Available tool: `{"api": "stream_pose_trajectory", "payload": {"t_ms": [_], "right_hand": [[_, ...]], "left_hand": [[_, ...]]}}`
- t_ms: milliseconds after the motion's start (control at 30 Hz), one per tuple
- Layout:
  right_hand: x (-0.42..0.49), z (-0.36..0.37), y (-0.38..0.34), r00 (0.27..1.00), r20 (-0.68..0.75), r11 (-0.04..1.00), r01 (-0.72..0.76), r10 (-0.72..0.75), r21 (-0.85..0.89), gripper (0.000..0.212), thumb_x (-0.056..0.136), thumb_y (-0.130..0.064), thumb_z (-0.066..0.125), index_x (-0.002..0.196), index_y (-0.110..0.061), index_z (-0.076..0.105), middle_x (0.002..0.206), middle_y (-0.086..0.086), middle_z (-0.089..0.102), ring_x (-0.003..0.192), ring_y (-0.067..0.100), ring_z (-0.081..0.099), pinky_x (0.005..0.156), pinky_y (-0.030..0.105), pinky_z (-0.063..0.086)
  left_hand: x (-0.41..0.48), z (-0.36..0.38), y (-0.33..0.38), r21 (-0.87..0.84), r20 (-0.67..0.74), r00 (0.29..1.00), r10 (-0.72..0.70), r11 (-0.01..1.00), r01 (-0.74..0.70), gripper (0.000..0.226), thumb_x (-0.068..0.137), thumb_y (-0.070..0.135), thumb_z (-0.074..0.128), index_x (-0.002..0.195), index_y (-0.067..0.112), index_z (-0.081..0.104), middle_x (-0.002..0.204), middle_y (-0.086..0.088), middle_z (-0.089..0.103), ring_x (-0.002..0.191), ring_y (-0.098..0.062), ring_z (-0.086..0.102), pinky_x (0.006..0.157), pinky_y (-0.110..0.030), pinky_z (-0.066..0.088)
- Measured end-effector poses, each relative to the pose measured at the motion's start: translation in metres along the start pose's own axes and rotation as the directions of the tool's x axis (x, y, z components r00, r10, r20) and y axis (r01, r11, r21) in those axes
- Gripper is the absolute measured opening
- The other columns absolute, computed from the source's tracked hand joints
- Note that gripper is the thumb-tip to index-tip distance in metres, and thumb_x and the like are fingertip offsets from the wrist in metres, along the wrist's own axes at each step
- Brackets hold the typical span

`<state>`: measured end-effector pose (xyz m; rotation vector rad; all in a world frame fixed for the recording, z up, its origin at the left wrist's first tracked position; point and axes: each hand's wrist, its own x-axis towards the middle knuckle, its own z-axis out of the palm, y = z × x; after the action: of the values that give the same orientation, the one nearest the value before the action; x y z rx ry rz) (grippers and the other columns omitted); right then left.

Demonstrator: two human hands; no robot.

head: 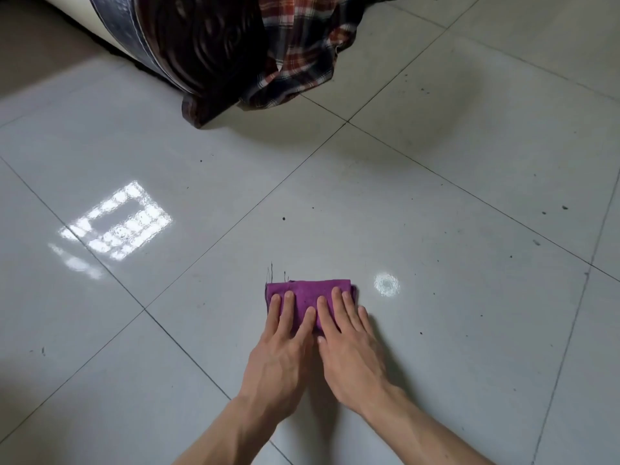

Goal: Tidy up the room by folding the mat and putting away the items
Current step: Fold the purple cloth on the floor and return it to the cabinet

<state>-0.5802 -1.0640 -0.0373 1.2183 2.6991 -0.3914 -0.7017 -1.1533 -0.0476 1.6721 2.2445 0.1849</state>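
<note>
Here, a small purple cloth (308, 295), already folded to a compact rectangle, lies flat on the tiled floor (469, 263), low in the view and near the centre. Loose threads are seen at its far left corner. It is pressed down by both hands side by side: the left hand (285, 350) is laid over the left half, the right hand (349, 344) over the right half, its outer fingers spilling onto the tile. Fingers are extended and flat; nothing is gripped or pinched by either hand.

The step is judged to be the flattening of the fold. Pressure is best spread through the palms and swept outward from the middle, so creases are set and the edges are kept aligned; the frayed corner should be tucked, not dragged.

Farther off, at the top of the view, a dark rolled bundle (201, 45) is seen with a plaid cloth (302, 52) draped beside it, well apart from the hands. Whether that bundle is the mat cannot be told.
</note>
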Motion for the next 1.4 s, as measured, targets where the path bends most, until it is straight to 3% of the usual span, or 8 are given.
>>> {"api": "stream_pose_trajectory", "payload": {"t_ms": [167, 433, 667, 767, 867, 1067, 1167, 1400], "right_hand": [[-0.039, 0.01, -0.007, 1.0, 0.014, 1.0, -0.001, 0.001, 0.008, 0.058, 0.093, -0.033, 0.033, 0.144, -0.012, 0.053, 0.153, 0.016, 0.045, 0.143, 0.032, 0.041, 0.112, 0.044, 0.023], [-0.012, 0.007, 0.003, 1.0, -0.029, 1.0, -0.01, 0.011, 0.01, 0.058, 0.097, -0.034, 0.029, 0.145, -0.011, 0.05, 0.153, 0.017, 0.045, 0.143, 0.033, 0.04, 0.112, 0.046, 0.023], [0.063, -0.017, 0.055, 0.996, -0.062, 0.997, -0.063, 0.065, 0.042, 0.067, 0.097, -0.04, 0.014, 0.153, -0.012, 0.036, 0.161, 0.017, 0.031, 0.151, 0.032, 0.025, 0.121, 0.051, 0.021], [0.095, -0.031, 0.09, 0.994, -0.058, 0.994, -0.087, 0.091, 0.066, 0.07, 0.096, -0.045, 0.008, 0.158, -0.015, 0.023, 0.166, 0.014, 0.016, 0.154, 0.03, 0.011, 0.123, 0.047, 0.005], [0.121, -0.043, 0.125, 0.99, -0.045, 0.99, -0.129, 0.131, 0.048, 0.059, 0.106, -0.04, 0.024, 0.16, -0.017, 0.014, 0.168, 0.011, 0.006, 0.155, 0.027, 0.002, 0.123, 0.045, -0.002], [0.158, -0.061, 0.166, 0.977, 0.019, 0.975, -0.214, 0.213, 0.063, 0.059, 0.107, -0.04, 0.024, 0.16, -0.022, 0.008, 0.169, 0.007, -0.002, 0.155, 0.022, -0.003, 0.124, 0.048, 0.0], [0.159, -0.063, 0.164, 0.975, 0.039, 0.971, -0.22, 0.217, 0.09, 0.059, 0.107, -0.04, 0.026, 0.16, -0.02, 0.007, 0.169, 0.009, -0.002, 0.155, 0.024, -0.004, 0.124, 0.047, -0.001], [0.109, -0.05, 0.153, 0.982, 0.015, 0.979, -0.191, 0.191, 0.067, 0.06, 0.107, -0.04, 0.026, 0.16, -0.019, 0.008, 0.168, 0.009, -0.001, 0.155, 0.024, -0.003, 0.123, 0.044, -0.001]], "left_hand": [[-0.037, 0.013, 0.013, -0.027, -0.045, 0.999, 0.004, 1.0, -0.005, 0.055, 0.091, 0.026, 0.04, 0.143, 0.012, 0.055, 0.154, -0.025, 0.04, 0.145, -0.046, 0.032, 0.093, -0.033, 0.055], [-0.009, 0.005, 0.011, 0.028, -0.116, 0.992, 0.043, 0.999, -0.04, 0.056, 0.09, 0.025, 0.04, 0.142, 0.011, 0.055, 0.152, -0.026, 0.042, 0.143, -0.048, 0.035, 0.099, -0.04, 0.052], [0.098, -0.04, 0.035, 0.203, -0.199, 0.939, 0.28, 0.949, -0.24, 0.043, 0.062, 0.011, 0.086, 0.103, 0.004, 0.078, 0.129, -0.015, 0.035, 0.108, -0.054, 0.065, 0.083, -0.059, 0.056], [0.154, -0.024, 0.041, 0.183, -0.015, 0.948, 0.319, 0.933, -0.311, 0.048, 0.096, 0.028, 0.042, 0.135, 0.009, 0.061, 0.149, -0.015, 0.04, 0.137, -0.055, 0.04, 0.111, -0.059, 0.039], [0.209, -0.012, 0.048, 0.164, 0.158, 0.955, 0.251, 0.947, -0.276, 0.076, 0.093, 0.044, -0.006, 0.156, 0.018, 0.027, 0.162, -0.019, 0.028, 0.151, -0.047, 0.009, 0.124, -0.051, 0.013], [0.253, -0.045, 0.086, 0.139, 0.089, 0.938, 0.336, 0.928, -0.345, 0.051, 0.107, 0.022, 0.033, 0.155, 0.006, 0.03, 0.156, -0.029, 0.034, 0.15, -0.046, 0.018, 0.126, -0.05, 0.008], [0.251, -0.044, 0.089, 0.087, 0.048, 0.917, 0.396, 0.913, -0.399, 0.045, 0.102, 0.012, 0.049, 0.144, -0.003, 0.048, 0.142, -0.029, 0.052, 0.14, -0.053, 0.035, 0.121, -0.058, 0.023], [0.213, -0.016, 0.081, 0.078, 0.152, 0.953, 0.264, 0.958, -0.278, 0.069, 0.098, 0.044, 0.006, 0.157, 0.017, 0.026, 0.162, -0.028, 0.018, 0.152, -0.046, 0.009, 0.123, -0.053, 0.021]]}}
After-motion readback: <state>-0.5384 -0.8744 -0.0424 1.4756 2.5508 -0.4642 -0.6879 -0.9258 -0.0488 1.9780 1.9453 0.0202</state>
